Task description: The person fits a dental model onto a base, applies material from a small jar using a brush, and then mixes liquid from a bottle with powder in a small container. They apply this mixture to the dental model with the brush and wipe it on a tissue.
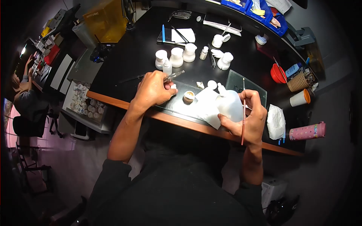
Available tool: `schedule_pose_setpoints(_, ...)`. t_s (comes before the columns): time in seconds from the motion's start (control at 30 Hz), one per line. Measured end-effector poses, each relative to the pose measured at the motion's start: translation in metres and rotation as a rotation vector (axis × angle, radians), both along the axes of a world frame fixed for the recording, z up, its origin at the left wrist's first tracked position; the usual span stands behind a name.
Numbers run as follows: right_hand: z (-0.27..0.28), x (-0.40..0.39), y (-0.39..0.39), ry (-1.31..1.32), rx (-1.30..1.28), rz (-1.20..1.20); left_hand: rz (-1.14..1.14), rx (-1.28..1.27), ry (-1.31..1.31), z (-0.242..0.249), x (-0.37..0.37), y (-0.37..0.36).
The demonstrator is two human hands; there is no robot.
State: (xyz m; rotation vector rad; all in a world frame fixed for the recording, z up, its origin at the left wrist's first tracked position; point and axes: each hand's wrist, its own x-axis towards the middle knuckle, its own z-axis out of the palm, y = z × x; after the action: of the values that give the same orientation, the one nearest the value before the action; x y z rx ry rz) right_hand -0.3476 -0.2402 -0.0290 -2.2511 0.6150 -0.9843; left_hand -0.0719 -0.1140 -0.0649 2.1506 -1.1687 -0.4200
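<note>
My right hand (pixel 253 116) is closed around a translucent white squeeze bottle (pixel 230 105), tilted with its nozzle to the upper left. A thin brush (pixel 243 124) with a reddish handle is held upright in the same fingers. My left hand (pixel 152 90) is closed, gripping a slim silvery tool (pixel 175 75) whose exact kind I cannot make out. A small white cap (pixel 173 87) shows at its fingertips. Between the hands, a small open jar (pixel 189 96) with brownish contents stands beside a white paper tissue (pixel 205 101). A round white lid (pixel 212 84) lies behind the tissue.
Several white bottles (pixel 176 57) stand behind my left hand. A glass plate (pixel 260 88) lies behind my right hand. Further right are a red bowl (pixel 278 73), a paper cup (pixel 299 98) and a pink flask (pixel 307 131). Another person (pixel 26 88) sits far left.
</note>
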Motion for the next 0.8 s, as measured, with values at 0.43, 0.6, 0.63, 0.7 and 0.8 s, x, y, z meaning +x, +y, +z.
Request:
schedule_pose_setpoints(0.43, 0.031, 0.030, -0.014, 0.577, -0.387, 0.120, -0.134, -0.178, -0.099, -0.020, -0.031, -0.007)
schedule_pose_setpoints(0.6, 0.030, 0.043, -0.012, 0.624, -0.501, 0.151, -0.108, -0.049, -0.024, -0.008, -0.037, -0.011)
schedule_pose_setpoints(0.63, 0.029, 0.044, -0.011, 0.635, -0.526, 0.151, -0.113, -0.079, -0.017, -0.010, -0.036, -0.011)
schedule_pose_setpoints(0.7, 0.027, 0.046, -0.011, 0.651, -0.563, 0.152, -0.123, -0.140, -0.008, -0.015, -0.034, -0.011)
schedule_pose_setpoints(0.8, 0.023, 0.047, -0.011, 0.661, -0.596, 0.158, -0.148, -0.200, -0.021, -0.021, -0.033, -0.012)
